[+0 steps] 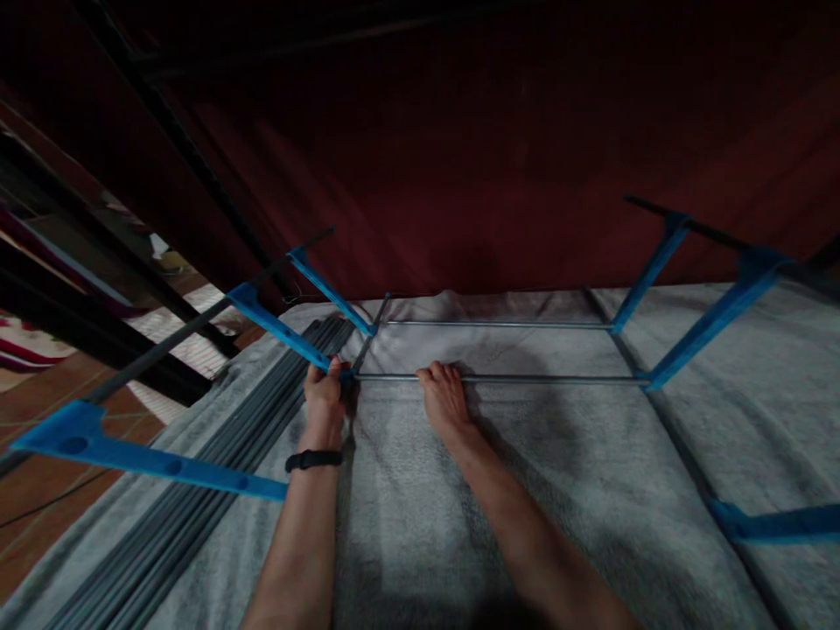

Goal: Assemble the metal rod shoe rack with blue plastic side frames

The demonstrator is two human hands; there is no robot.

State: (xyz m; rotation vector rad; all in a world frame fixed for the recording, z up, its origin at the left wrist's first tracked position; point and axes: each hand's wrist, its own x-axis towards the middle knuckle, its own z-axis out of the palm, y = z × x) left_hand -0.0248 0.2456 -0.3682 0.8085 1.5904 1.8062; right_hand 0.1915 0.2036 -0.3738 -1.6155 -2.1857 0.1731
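Forearms (298, 534) spanning grey blanket (407, 507); my left hand (325, 389) is pinching a blue bracket's (282, 335) lower end, right hand (444, 395) is curling around the metal crossbar (557, 380) lying toward blanket's far edge.

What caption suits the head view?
Left hand on a blue bracket, right hand on a gray rod, above gray cloth.

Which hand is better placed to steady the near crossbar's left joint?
Probably the left hand: it's at the blue bracket there, while the right hand is farther along the crossbar.
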